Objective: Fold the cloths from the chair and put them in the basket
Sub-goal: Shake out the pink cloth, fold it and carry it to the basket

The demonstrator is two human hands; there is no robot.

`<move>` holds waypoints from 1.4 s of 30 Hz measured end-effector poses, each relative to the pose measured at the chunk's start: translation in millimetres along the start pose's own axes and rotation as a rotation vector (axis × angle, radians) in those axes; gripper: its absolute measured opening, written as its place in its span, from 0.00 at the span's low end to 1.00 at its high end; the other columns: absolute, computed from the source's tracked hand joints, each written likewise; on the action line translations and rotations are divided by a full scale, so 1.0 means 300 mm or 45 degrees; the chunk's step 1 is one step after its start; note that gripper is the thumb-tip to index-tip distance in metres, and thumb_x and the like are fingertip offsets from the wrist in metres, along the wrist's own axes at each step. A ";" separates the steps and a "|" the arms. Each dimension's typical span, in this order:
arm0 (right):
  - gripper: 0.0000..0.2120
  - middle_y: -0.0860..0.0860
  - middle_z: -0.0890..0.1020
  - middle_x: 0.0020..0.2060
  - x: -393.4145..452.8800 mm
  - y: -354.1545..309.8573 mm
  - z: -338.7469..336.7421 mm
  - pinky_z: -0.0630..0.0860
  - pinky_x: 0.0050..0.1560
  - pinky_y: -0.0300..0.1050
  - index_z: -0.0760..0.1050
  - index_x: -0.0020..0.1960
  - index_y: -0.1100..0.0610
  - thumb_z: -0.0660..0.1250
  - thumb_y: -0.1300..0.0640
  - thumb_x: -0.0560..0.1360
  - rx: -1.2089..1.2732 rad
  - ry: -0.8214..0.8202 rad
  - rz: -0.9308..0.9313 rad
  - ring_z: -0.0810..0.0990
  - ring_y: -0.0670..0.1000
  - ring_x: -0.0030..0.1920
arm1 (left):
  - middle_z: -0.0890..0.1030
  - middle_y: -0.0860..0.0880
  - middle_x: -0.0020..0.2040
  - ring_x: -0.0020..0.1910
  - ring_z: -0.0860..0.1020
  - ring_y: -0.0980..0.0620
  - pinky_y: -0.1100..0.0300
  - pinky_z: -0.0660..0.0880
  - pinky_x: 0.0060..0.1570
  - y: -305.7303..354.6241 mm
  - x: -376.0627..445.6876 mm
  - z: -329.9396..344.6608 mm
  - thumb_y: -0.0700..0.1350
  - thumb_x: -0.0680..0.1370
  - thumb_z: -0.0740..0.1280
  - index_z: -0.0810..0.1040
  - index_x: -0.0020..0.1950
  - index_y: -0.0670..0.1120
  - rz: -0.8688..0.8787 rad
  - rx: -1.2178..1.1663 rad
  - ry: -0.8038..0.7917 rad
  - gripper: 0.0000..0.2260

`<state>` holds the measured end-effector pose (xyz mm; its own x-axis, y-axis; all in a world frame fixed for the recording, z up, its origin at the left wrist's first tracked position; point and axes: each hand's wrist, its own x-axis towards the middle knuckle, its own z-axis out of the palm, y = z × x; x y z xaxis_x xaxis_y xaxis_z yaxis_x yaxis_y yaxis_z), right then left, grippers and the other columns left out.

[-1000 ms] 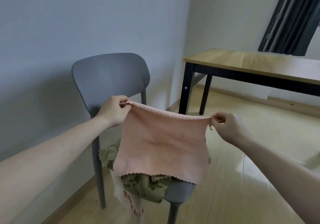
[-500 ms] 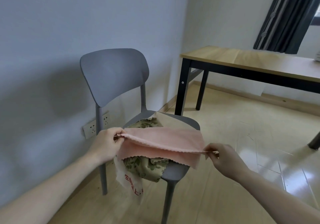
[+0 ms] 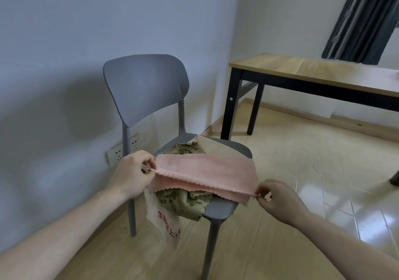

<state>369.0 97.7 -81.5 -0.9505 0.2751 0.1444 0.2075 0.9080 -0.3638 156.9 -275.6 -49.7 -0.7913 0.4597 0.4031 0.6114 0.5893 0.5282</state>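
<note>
A pink cloth lies folded over itself across the seat of the grey chair. My left hand pinches its near left corner. My right hand pinches the near right corner, just off the seat's front edge. Under the pink cloth lie a green patterned cloth and a white cloth with red print, which hangs off the seat's front. A beige cloth shows at the back of the seat. No basket is in view.
A wooden table with black legs stands to the right behind the chair. A wall socket sits low on the wall behind the chair. Dark curtains hang at the top right. Wooden floor spreads to the right.
Both hands came down from chest height to the seat. The pink cloth, which hung open between them, now lies folded in half over the cloths on the chair.
</note>
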 end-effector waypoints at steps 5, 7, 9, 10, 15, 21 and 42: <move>0.08 0.40 0.80 0.45 -0.012 -0.016 0.025 0.76 0.50 0.37 0.83 0.50 0.48 0.68 0.55 0.73 -0.067 -0.220 -0.008 0.78 0.42 0.49 | 0.80 0.62 0.47 0.52 0.78 0.57 0.56 0.79 0.52 -0.020 -0.025 0.013 0.40 0.71 0.72 0.80 0.35 0.57 -0.026 0.226 -0.393 0.11; 0.04 0.40 0.80 0.44 -0.006 -0.030 0.022 0.75 0.47 0.36 0.82 0.46 0.47 0.69 0.53 0.73 0.022 -0.153 0.025 0.78 0.42 0.48 | 0.80 0.62 0.51 0.56 0.76 0.58 0.57 0.76 0.57 -0.015 -0.028 0.007 0.40 0.71 0.68 0.81 0.36 0.57 -0.062 0.240 -0.472 0.11; 0.04 0.41 0.81 0.44 0.012 -0.045 0.017 0.73 0.44 0.34 0.82 0.45 0.47 0.70 0.55 0.74 0.130 -0.006 0.048 0.78 0.43 0.47 | 0.80 0.63 0.56 0.60 0.74 0.57 0.54 0.75 0.60 0.002 -0.021 -0.003 0.43 0.71 0.67 0.80 0.39 0.58 -0.083 0.199 -0.402 0.09; 0.06 0.40 0.81 0.45 0.023 -0.056 0.016 0.72 0.44 0.33 0.81 0.47 0.46 0.69 0.56 0.75 0.174 0.059 0.048 0.78 0.42 0.49 | 0.80 0.62 0.58 0.62 0.74 0.56 0.53 0.74 0.61 0.015 -0.015 -0.007 0.45 0.73 0.68 0.80 0.41 0.58 -0.077 0.168 -0.321 0.07; 0.13 0.37 0.77 0.57 0.050 -0.115 0.053 0.74 0.55 0.38 0.79 0.61 0.45 0.66 0.56 0.78 0.179 0.005 -0.016 0.77 0.42 0.55 | 0.72 0.60 0.74 0.74 0.66 0.56 0.54 0.64 0.72 0.108 -0.039 0.036 0.54 0.79 0.64 0.75 0.69 0.59 0.016 0.187 -0.437 0.18; 0.10 0.40 0.77 0.53 0.078 -0.129 0.077 0.78 0.56 0.42 0.81 0.58 0.46 0.67 0.55 0.78 0.270 -0.002 0.072 0.78 0.41 0.51 | 0.58 0.58 0.82 0.81 0.55 0.57 0.53 0.54 0.80 0.136 -0.017 0.108 0.64 0.82 0.55 0.60 0.82 0.58 0.060 0.223 -0.454 0.28; 0.33 0.51 0.81 0.64 0.241 0.028 0.074 0.76 0.68 0.56 0.74 0.74 0.54 0.75 0.43 0.74 1.081 0.034 0.821 0.80 0.55 0.64 | 0.52 0.57 0.84 0.82 0.49 0.54 0.53 0.44 0.81 0.199 0.016 0.286 0.66 0.82 0.51 0.54 0.82 0.60 0.108 0.396 -0.645 0.29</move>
<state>296.8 118.1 -94.6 -0.7112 0.6414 -0.2876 0.4305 0.0739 -0.8996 190.0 -181.2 -80.3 -0.6855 0.7279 -0.0128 0.7054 0.6684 0.2357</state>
